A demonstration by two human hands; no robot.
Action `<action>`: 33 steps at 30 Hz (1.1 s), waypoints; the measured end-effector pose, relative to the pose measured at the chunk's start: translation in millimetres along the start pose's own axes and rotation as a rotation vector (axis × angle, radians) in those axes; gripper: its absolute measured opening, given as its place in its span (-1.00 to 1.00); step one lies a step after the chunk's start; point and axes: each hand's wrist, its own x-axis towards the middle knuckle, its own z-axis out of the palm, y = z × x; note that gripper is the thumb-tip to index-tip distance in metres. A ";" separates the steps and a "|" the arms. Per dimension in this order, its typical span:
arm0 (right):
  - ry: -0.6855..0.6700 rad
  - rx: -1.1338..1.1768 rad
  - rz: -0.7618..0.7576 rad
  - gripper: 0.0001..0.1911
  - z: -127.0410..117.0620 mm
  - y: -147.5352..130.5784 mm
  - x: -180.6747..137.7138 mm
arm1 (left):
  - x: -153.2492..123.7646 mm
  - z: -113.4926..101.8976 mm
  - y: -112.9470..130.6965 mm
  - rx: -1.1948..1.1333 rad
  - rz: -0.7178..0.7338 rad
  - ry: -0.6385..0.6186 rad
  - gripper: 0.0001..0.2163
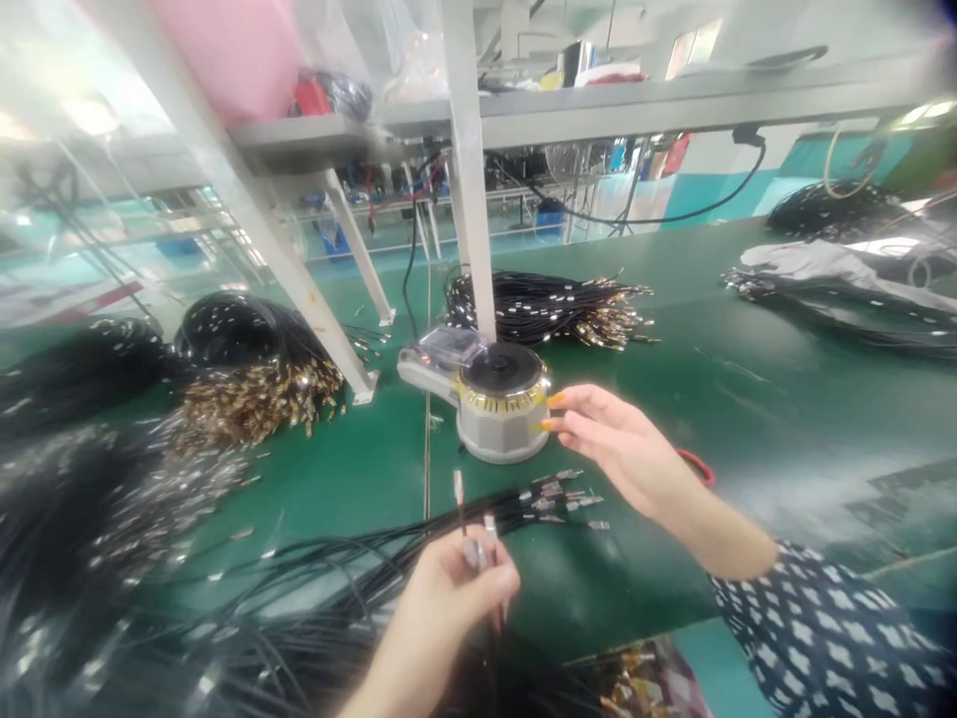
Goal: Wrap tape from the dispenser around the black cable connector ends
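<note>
My left hand (464, 583) is closed in a pinch around thin black cables (463, 519). Their metal-tipped ends stick up above the thumb and fingers. My right hand (613, 444) reaches to the right side of a grey round tape dispenser (500, 434) with a black disc on top. Short yellow tape pieces (504, 403) ring the disc's edge. The right fingers are stretched out with a gap between them, and their orange-yellow tips meet the dispenser's rim. Whether a tape piece sticks to them cannot be made out. Between dispenser and left hand lies a cable bundle (515, 509) with metal ends.
Big coils of black cable (239, 339) with brass-coloured ends fill the left side. Another bundle (553, 304) lies behind the dispenser. White shelf posts (471, 179) rise from the green table (643, 359). A grey cloth (829, 267) rests over cables at the far right.
</note>
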 end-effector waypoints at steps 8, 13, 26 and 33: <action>-0.082 -0.115 -0.041 -0.81 29.2 27.0 -39.2 | -3.3 -0.6 -2.1 -0.043 0.015 -0.025 -0.82; -0.076 0.029 0.004 -0.86 30.3 32.7 -48.6 | -7.4 0.1 0.6 -0.065 0.028 -0.036 -0.82; 0.031 0.215 0.174 -0.81 35.6 31.5 -61.2 | -10.8 5.5 4.4 -0.107 0.095 0.278 -0.83; 0.075 0.184 0.131 -0.73 38.5 36.8 -62.5 | -10.7 6.3 5.0 -0.099 0.083 0.227 -0.83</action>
